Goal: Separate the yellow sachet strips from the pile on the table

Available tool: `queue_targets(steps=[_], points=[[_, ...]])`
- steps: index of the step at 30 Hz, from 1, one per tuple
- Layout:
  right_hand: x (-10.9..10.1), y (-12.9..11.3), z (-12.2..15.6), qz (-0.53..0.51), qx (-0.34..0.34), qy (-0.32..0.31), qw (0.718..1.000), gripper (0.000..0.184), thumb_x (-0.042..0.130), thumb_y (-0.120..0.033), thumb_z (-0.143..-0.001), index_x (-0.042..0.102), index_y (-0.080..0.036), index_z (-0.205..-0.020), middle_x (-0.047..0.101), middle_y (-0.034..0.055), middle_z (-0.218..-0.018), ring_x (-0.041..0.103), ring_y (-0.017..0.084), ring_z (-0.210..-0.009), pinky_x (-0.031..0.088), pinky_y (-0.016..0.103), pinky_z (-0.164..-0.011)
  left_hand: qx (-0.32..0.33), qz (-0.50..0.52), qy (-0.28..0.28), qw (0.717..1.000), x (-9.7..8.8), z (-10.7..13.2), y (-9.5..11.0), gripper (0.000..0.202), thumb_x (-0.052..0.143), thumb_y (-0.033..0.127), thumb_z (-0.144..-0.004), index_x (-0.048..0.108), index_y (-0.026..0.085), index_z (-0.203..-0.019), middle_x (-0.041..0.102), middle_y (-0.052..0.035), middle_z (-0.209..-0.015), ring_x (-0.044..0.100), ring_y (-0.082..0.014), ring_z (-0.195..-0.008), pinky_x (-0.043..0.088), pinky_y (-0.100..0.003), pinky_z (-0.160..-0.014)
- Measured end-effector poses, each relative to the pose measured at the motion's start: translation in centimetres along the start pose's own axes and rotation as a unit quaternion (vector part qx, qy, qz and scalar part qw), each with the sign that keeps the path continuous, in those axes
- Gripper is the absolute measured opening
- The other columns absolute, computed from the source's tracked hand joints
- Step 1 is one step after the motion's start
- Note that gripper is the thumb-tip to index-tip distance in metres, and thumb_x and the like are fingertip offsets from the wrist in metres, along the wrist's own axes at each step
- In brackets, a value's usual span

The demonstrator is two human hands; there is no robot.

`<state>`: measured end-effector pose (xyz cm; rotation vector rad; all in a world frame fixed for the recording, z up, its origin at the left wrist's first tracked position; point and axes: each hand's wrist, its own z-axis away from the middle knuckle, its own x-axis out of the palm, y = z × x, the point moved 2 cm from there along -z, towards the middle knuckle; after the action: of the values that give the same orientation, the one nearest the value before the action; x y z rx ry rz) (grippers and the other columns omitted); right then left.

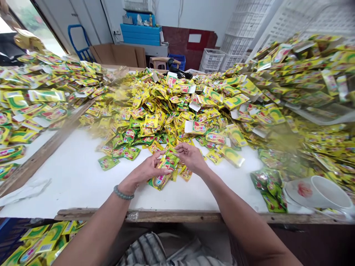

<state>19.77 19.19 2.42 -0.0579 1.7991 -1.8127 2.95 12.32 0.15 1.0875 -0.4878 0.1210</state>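
Note:
My left hand (pixel 149 168), with a beaded bracelet on the wrist, is closed around a small yellow printed carton (pixel 161 179), thumb across its front. At the carton's upper end shows a green sachet (pixel 172 156). The fingers of my right hand (pixel 191 156) are pinched on that sachet's top corner; how far it sits inside the carton I cannot tell. Yellow sachets (pixel 185 173) lie under and beside the carton. Beyond my hands rises a large heap of yellow sachets (pixel 151 121), with green sachets (pixel 129 136) along its near side.
Open-ended yellow cartons (pixel 198 127) lie on the heap's right side. Piles of cartons (pixel 41 96) lie left of a wooden strip (pixel 47 147). At right stand a white mug (pixel 318 192) and several green sachets (pixel 270 188). A crate of cartons (pixel 44 240) sits below the table's left edge.

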Motion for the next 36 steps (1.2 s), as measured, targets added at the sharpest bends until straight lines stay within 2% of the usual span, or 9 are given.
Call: queue_targets(steps=[5, 9, 12, 16, 18, 20, 22, 26, 36], points=[[-0.6, -0.4, 0.0, -0.008, 0.005, -0.065, 0.998, 0.018, 0.067, -0.033, -0.073, 0.066, -0.017, -0.081, 0.062, 0.0, -0.07, 0.056, 0.012, -0.064, 0.045, 0.024, -0.059, 0.002, -0.015, 0.046, 0.999, 0.1, 0.1, 0.2, 0.071, 0.084, 0.029, -0.065, 0.049, 0.019, -0.126, 0.069, -0.0018, -0.09, 0.068, -0.0172, -0.078, 0.055, -0.028, -0.073], [-4.0, -0.9, 0.5, 0.144, 0.037, -0.093, 0.985, 0.029, 0.066, -0.046, -0.078, 0.067, -0.017, -0.075, 0.062, -0.0007, -0.064, 0.052, 0.012, -0.059, 0.037, 0.023, -0.056, -0.025, 0.029, 0.099, 0.994, -0.1, -0.1, 0.6, 0.061, 0.084, 0.027, -0.063, 0.05, 0.018, -0.112, 0.07, -0.0014, -0.088, 0.067, -0.0162, -0.069, 0.054, -0.026, -0.063], [-5.4, -1.0, 0.9, 0.328, 0.076, -0.075, 0.939, 0.034, 0.072, -0.049, -0.073, 0.061, -0.018, -0.064, 0.057, -0.002, -0.057, 0.048, 0.011, -0.054, 0.029, 0.024, -0.052, -0.036, 0.033, 0.121, 0.991, -0.4, 0.0, 0.8, 0.058, 0.084, 0.023, -0.063, 0.05, 0.018, -0.11, 0.069, -0.0002, -0.082, 0.067, -0.0156, -0.064, 0.054, -0.026, -0.061], [-3.4, -0.7, 1.4, 0.466, 0.071, -0.139, 0.871, 0.033, 0.086, -0.039, -0.057, 0.061, -0.019, -0.064, 0.064, 0.0038, -0.07, 0.056, 0.018, -0.065, 0.029, 0.026, -0.053, -0.026, 0.049, 0.103, 0.993, -0.5, 0.0, 0.8, 0.056, 0.084, 0.026, -0.063, 0.05, 0.019, -0.108, 0.071, -0.0003, -0.082, 0.067, -0.0154, -0.063, 0.054, -0.026, -0.061], [-2.6, -0.5, 1.4, 0.476, 0.065, -0.177, 0.859, 0.029, 0.086, -0.033, -0.057, 0.064, -0.018, -0.068, 0.066, 0.0066, -0.076, 0.058, 0.021, -0.071, 0.031, 0.027, -0.056, -0.03, 0.05, 0.092, 0.994, -0.6, 0.1, 0.6, 0.057, 0.085, 0.026, -0.063, 0.051, 0.019, -0.108, 0.071, -0.0011, -0.084, 0.068, -0.0162, -0.065, 0.055, -0.027, -0.063], [-2.8, -0.5, 1.2, 0.439, 0.058, -0.186, 0.877, 0.024, 0.084, -0.03, -0.061, 0.065, -0.018, -0.071, 0.066, 0.0055, -0.075, 0.058, 0.02, -0.072, 0.033, 0.026, -0.057, -0.032, 0.041, 0.087, 0.995, -0.6, 0.0, 0.5, 0.057, 0.086, 0.025, -0.062, 0.053, 0.018, -0.108, 0.072, -0.0026, -0.087, 0.069, -0.0174, -0.069, 0.055, -0.028, -0.066], [-3.7, -0.6, 0.9, 0.356, 0.047, -0.161, 0.92, 0.02, 0.078, -0.034, -0.069, 0.066, -0.019, -0.075, 0.064, 0.0022, -0.071, 0.056, 0.018, -0.068, 0.034, 0.025, -0.057, -0.029, 0.031, 0.076, 0.996, -0.4, 0.0, 0.4, 0.058, 0.086, 0.027, -0.062, 0.054, 0.018, -0.11, 0.073, -0.0042, -0.092, 0.07, -0.0182, -0.073, 0.056, -0.029, -0.069], [-3.9, -1.4, 0.4, 0.18, -0.003, -0.102, 0.978, 0.022, 0.055, -0.038, -0.089, 0.064, -0.019, -0.087, 0.063, -0.0005, -0.071, 0.052, 0.013, -0.062, 0.035, 0.024, -0.056, -0.025, 0.014, 0.008, 1.0, 0.6, -0.1, 0.4, 0.058, 0.086, 0.03, -0.063, 0.057, 0.016, -0.112, 0.073, -0.0052, -0.094, 0.07, -0.0179, -0.076, 0.054, -0.029, -0.074], [-1.1, -2.2, 0.7, 0.262, -0.031, -0.101, 0.959, 0.01, 0.065, -0.025, -0.08, 0.064, -0.018, -0.073, 0.05, -0.004, -0.06, 0.041, 0.01, -0.057, 0.025, 0.024, -0.056, 0.028, -0.053, -0.041, 0.997, 1.0, -0.3, 0.5, 0.048, 0.08, 0.033, -0.071, 0.063, 0.016, -0.113, 0.071, -0.0041, -0.093, 0.065, -0.016, -0.079, 0.05, -0.024, -0.072]])
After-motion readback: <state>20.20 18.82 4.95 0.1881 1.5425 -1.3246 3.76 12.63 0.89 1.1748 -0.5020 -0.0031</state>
